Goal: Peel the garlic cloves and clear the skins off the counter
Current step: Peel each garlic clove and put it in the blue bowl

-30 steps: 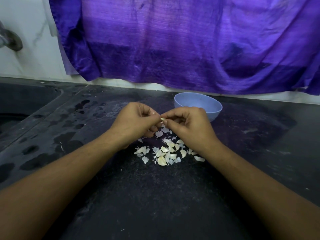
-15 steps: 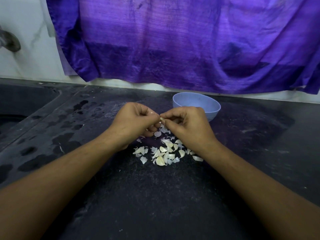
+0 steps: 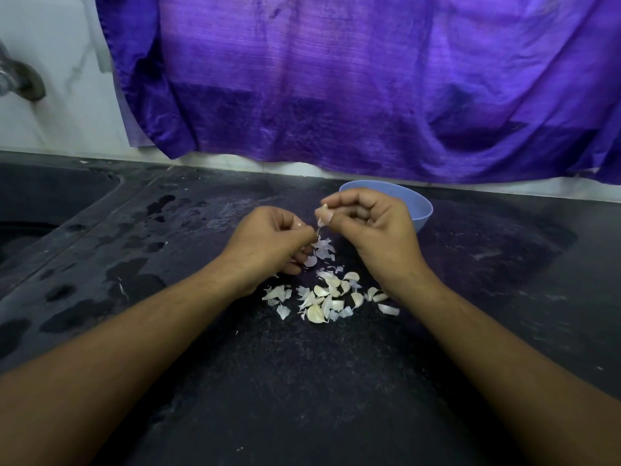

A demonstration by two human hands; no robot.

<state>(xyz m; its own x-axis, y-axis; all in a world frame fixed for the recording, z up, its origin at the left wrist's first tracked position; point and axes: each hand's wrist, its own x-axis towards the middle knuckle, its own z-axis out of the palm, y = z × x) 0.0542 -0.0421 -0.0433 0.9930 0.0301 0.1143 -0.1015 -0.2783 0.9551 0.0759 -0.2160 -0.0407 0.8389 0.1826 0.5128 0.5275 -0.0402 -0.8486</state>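
Note:
My right hand (image 3: 373,227) pinches a small garlic clove (image 3: 324,209) between thumb and forefinger, just above the counter. My left hand (image 3: 268,243) is closed on a thin strip of skin (image 3: 319,228) that hangs from that clove. Below both hands lies a loose pile of garlic cloves and papery skins (image 3: 327,297) on the dark counter (image 3: 302,381). A pale blue bowl (image 3: 421,210) stands right behind my right hand, its inside mostly hidden.
A sink basin (image 3: 40,210) is sunk into the counter at the far left, with a metal tap (image 3: 20,82) above it. Wet patches (image 3: 134,284) mark the counter left of my hands. A purple cloth (image 3: 369,79) hangs over the back wall.
My hands have drawn apart slightly: the right one rose with the clove while the left pulled a strip of skin down off it.

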